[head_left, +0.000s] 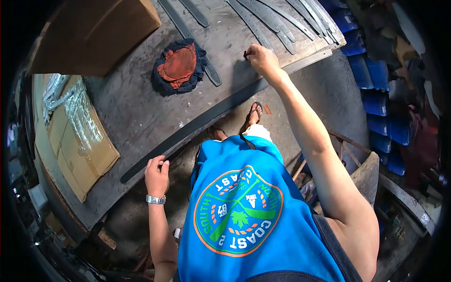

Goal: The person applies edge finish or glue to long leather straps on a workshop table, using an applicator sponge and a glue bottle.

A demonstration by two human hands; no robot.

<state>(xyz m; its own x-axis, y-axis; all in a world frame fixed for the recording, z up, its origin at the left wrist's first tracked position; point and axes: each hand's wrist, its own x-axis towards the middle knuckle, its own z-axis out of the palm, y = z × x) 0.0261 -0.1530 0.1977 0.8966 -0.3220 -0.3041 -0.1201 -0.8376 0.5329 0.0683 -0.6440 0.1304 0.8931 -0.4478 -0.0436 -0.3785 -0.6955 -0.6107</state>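
Observation:
A long black leather belt strap (188,129) lies slantwise along the near edge of the worktable. My left hand (157,177), with a metal watch on the wrist, rests by the strap's left end. Its fingers are loosely bent over the strap's edge, with a gap beside the thumb. Farther right, my right hand (264,60) hovers over the table beyond the strap's other end. Its fingers are pinched on a small dark thing (245,55), too small to name. A bunched dark cloth pad with a reddish-orange middle (178,66) sits between the hands, farther back.
Several more belt straps (268,21) lie at the back right; another (213,73) runs under the cloth pad. A cardboard box (94,37) stands at the back left, above flattened cardboard with plastic wrap (77,136). Blue stacked items (376,94) line the right side.

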